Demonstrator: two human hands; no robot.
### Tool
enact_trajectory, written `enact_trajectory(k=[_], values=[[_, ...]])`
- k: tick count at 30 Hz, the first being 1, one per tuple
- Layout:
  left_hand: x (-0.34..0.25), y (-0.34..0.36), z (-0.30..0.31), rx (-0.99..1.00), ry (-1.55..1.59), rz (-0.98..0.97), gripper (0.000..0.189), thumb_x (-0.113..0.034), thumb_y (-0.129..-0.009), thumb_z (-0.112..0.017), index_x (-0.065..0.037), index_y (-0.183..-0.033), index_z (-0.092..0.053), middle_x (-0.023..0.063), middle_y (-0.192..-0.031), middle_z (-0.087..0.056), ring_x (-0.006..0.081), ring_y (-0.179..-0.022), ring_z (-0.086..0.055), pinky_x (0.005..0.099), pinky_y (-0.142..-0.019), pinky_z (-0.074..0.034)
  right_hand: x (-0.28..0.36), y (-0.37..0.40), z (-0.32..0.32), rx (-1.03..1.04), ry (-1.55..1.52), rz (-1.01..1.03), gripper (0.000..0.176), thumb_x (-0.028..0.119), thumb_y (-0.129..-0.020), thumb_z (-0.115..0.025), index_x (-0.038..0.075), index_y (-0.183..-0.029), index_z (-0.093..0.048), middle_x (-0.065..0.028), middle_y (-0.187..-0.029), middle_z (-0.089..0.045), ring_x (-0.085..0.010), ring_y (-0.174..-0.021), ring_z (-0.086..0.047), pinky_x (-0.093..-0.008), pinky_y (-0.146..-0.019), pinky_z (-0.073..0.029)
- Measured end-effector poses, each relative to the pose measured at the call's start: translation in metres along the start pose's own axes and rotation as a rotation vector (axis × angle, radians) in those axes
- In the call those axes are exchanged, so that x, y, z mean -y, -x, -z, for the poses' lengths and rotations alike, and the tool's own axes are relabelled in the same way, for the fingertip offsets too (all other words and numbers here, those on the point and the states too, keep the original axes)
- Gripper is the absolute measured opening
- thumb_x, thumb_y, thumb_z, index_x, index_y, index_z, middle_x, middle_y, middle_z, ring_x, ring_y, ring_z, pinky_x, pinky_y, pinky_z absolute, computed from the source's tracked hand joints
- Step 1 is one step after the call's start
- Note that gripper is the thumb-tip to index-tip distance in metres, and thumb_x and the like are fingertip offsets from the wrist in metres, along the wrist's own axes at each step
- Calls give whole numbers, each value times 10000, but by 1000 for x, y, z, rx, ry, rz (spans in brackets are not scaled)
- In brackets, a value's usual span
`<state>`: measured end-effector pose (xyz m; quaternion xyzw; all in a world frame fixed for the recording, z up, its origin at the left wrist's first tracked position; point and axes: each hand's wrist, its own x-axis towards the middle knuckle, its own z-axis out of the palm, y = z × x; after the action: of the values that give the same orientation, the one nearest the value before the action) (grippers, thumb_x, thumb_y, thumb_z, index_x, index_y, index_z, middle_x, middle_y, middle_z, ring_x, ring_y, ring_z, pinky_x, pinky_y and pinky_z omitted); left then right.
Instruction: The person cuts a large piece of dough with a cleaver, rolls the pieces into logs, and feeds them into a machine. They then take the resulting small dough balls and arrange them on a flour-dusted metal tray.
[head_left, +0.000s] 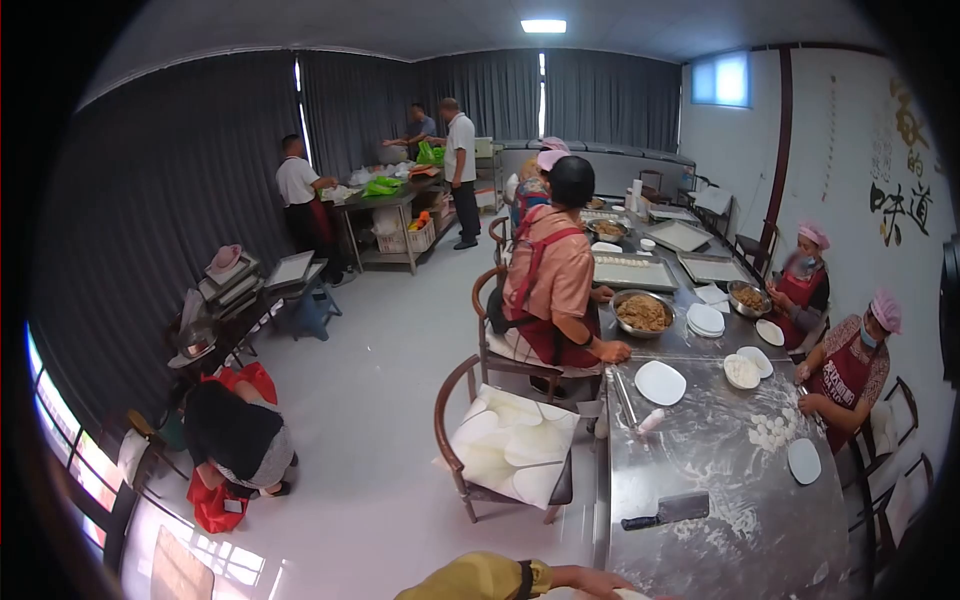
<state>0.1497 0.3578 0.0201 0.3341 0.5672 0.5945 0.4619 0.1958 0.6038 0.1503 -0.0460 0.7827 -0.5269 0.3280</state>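
Note:
My left hand [600, 579] shows only in part at the bottom edge, past a yellow sleeve and a dark wristband. It is beside the near end of the metal table [735, 545], and its fingers are cut off by the frame. Something white lies just below it, too cropped to name. My right hand is out of view. The thing nearest on the table is a cleaver [683, 508] lying flat, its dark handle pointing left. Farther off are a short white roll [651, 420], apparently dough, a white plate [660, 382] and a cluster of small dough pieces [773, 432].
Across the table sits a worker in a pink cap [850, 370]. Another person in a red apron [550, 270] is by a bowl of filling [643, 312]. A cushioned chair [512, 440] stands left of the table. Someone bends over a red bag [215, 500].

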Motion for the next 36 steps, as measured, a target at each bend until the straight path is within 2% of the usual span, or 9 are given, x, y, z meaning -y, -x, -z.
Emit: enact_trajectory(k=[4,9,14,17,18,21,26,30,36], values=[[-119,67,-35,-94,112,28,642,-466,-867,-492,-30,-1317,-357,106,-1285,-428,197,-1185,-399,323,-1008,-295,64,64,5,-72,-257,158,580,285,-778,-589,-19,-1249,-440,-148,-1207,-511,-246,-1129,-472,-364,-964,-368],[-182,88,-91,-204,408,7,682,-545,-889,-413,-17,-1318,-368,56,-1259,-451,135,-1128,-434,283,-965,-353,34,60,-38,-291,-897,778,496,312,-846,-557,64,-1259,-439,-95,-1222,-517,-248,-1136,-475,-396,-981,-361],[-183,98,-155,-248,686,-50,640,-494,-916,-377,-41,-1362,-302,64,-1304,-432,136,-1147,-451,282,-963,-361,39,67,-81,-558,-1031,616,485,361,-841,-561,53,-1204,-470,-132,-1252,-478,-270,-1137,-465,-412,-937,-395],[-162,103,-193,-299,585,-93,787,-513,-842,-498,-37,-1397,-209,84,-1359,-352,175,-1234,-358,298,-1022,-282,-39,67,-70,-1177,568,852,466,339,-856,-536,23,-1191,-467,-146,-1198,-480,-279,-1078,-476,-420,-919,-395],[-149,101,-207,-350,391,-151,861,-525,-797,-553,-37,-1404,-185,92,-1368,-331,191,-1253,-330,304,-1034,-258,-52,75,-76,-1218,643,783,453,319,-882,-493,-9,-1193,-456,-160,-1149,-484,-289,-1044,-472,-443,-919,-388],[-142,101,-249,-360,249,-94,1018,-480,-693,-676,-24,-1412,-117,105,-1420,-220,215,-1311,-207,309,-1073,-146,-29,119,-113,-823,-942,374,497,352,-889,-480,-22,-1214,-446,-169,-1178,-474,-300,-1069,-463,-458,-934,-384],[-156,100,-311,-376,365,-145,1037,-495,-674,-692,-15,-1404,-132,123,-1369,-294,214,-1266,-291,321,-1052,-218,-1,218,-119,-575,-894,566,574,366,-861,-531,15,-1288,-376,-161,-1214,-466,-302,-1052,-493,-450,-918,-415],[-188,101,-349,-53,716,-236,926,-465,-715,-674,-60,-1396,-195,81,-1290,-399,152,-1122,-447,252,-886,-408,28,280,-132,-406,-816,905,728,385,-789,-621,47,-1345,-292,-170,-1290,-411,-321,-1136,-458,-460,-961,-394],[-140,76,-416,-5,903,-317,944,-495,-717,-682,-86,-1400,-174,115,-1309,-366,192,-1107,-469,305,-835,-480,-14,330,-178,-867,-624,781,728,363,-761,-638,53,-1330,-307,-201,-1237,-453,-337,-1074,-503,-457,-880,-444]])
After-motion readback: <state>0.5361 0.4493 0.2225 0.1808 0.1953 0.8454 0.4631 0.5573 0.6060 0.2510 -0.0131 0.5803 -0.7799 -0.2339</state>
